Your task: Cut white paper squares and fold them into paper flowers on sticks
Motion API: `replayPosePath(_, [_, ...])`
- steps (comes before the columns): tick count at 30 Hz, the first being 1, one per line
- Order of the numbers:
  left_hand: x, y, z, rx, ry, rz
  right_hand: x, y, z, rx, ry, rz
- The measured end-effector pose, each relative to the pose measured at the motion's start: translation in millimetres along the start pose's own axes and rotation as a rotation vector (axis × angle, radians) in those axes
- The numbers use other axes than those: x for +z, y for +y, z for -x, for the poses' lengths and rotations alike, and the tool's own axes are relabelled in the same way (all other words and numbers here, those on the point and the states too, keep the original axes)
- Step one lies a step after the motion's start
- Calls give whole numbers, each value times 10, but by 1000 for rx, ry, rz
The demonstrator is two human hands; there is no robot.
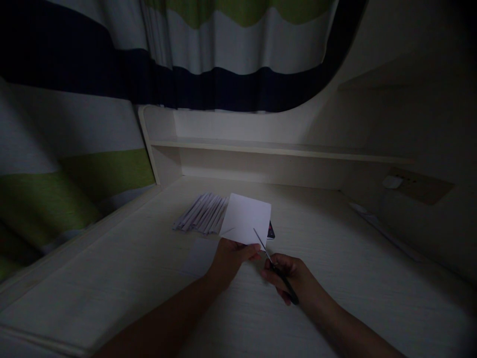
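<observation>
A squarish sheet of white paper is pinched at its near edge by my left hand, thumb on top. My right hand is wrapped round the black handles of a pair of scissors. The scissor blades point up and left across the sheet's lower right part; I cannot tell whether they touch it. Left of the sheet lies a row of folded white paper strips. Another pale sheet lies flat on the desk beside my left hand.
A dark device, partly hidden, sticks out behind the held sheet. The pale desk is backed by a low shelf. Striped curtains hang behind and at the left. A wall socket with a plug is at the right.
</observation>
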State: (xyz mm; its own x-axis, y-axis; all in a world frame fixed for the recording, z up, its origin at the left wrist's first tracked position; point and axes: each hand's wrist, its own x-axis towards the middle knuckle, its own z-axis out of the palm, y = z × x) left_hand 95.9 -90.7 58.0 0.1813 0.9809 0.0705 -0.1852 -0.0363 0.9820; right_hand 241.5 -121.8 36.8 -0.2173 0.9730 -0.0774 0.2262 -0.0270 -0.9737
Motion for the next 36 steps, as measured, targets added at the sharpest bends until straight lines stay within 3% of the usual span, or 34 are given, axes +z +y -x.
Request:
replayPosePath(16, [-2, -60, -26, -21, -1, 68, 19, 66, -37, 21, 0, -19])
replayPosePath(22, [-58, -32, -72, -2, 23, 229, -3, 238, -119, 6, -70, -31])
replayPosePath(26, [-105, 6, -91, 21, 24, 281, -109, 178, -151, 51, 21, -81])
replayPosePath(28, [-118, 9, -87, 21, -41, 275, -205, 83, -148, 45, 153, -154])
replayPosePath(31, [-128, -10, -69, -41, -275, 204, -364, -82, -117, -125, 354, -259])
replayPosePath(33, [-139, -32, -57, -121, -461, 120, -444, -174, -84, -231, 388, -372])
replayPosePath(36, [-176, -72, -50, -228, -627, 14, -491, -250, -41, -206, 337, -437])
